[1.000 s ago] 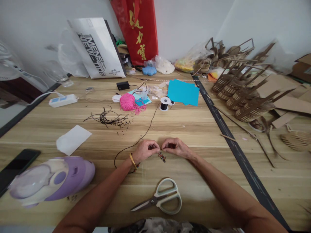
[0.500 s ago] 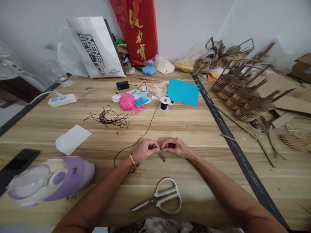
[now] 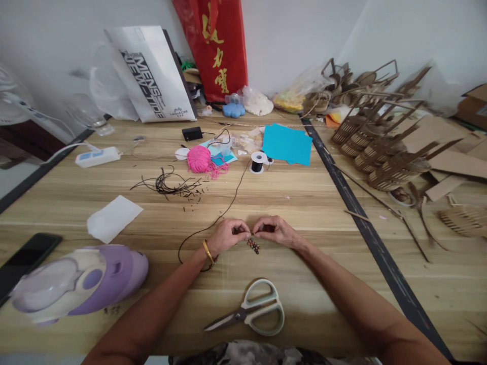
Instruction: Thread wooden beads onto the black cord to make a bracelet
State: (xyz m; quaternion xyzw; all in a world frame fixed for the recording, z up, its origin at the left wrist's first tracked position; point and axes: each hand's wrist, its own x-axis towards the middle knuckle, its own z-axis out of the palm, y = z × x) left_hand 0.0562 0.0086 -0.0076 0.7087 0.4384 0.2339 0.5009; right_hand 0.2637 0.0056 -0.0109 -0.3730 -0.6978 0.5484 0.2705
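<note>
The left hand (image 3: pixel 227 235) and right hand (image 3: pixel 279 232) are pinching something too small to tell, while the beads (image 3: pixel 253 246) are lying just beside them on the table (image 3: pixel 312 203), and a bumping thumb could be making the beads roll away.

Scissors (image 3: pixel 240 315) before the beads (image 3: pixel 253 246), spool (image 3: pixel 257 165) behind (yarn (image 3: pixel 198 159) to its left).

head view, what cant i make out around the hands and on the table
All in the head view:
Whatever lies between the fingertips of the left hand and right hand: tiny, covered by the fingers.
Thin black cord: its course is hidden at the left wrist.
Small round dark multicoloured beads: too small to count surely.
Flat black phone: cut off by the left edge.
</note>
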